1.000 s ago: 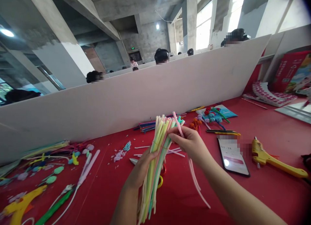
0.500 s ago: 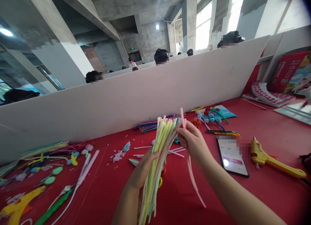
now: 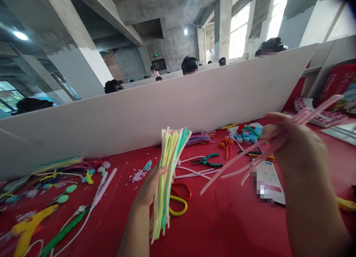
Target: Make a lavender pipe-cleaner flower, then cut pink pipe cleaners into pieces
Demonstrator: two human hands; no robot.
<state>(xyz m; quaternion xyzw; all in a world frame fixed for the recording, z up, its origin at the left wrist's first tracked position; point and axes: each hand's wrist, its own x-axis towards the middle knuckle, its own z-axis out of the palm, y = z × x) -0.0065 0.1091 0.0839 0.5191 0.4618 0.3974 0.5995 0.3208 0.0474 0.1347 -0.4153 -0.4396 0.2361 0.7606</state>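
Observation:
Upright in my left hand is a thick bundle of pipe cleaners, yellow, cream, mint green and some pink, with a thin band around it. My fingers wrap its middle and are partly hidden behind it. Several pink pipe cleaners are in my right hand, raised at the right and blurred by motion. Their long ends slant down to the left over the table. Scissors with red and yellow handles lie behind the bundle, their blades hidden. Teal-handled pliers rest among loose pink pipe cleaners.
A phone lies under my right hand. At the left are a yellow glue gun, a green-handled tool with a cord and fuzzy craft pieces. A white partition borders the red table; people's heads show beyond it.
My right hand has pulled the pink pipe cleaners away from the bundle and swung right and up. The bundle has shifted slightly left, uncovering the scissor handles and pliers.

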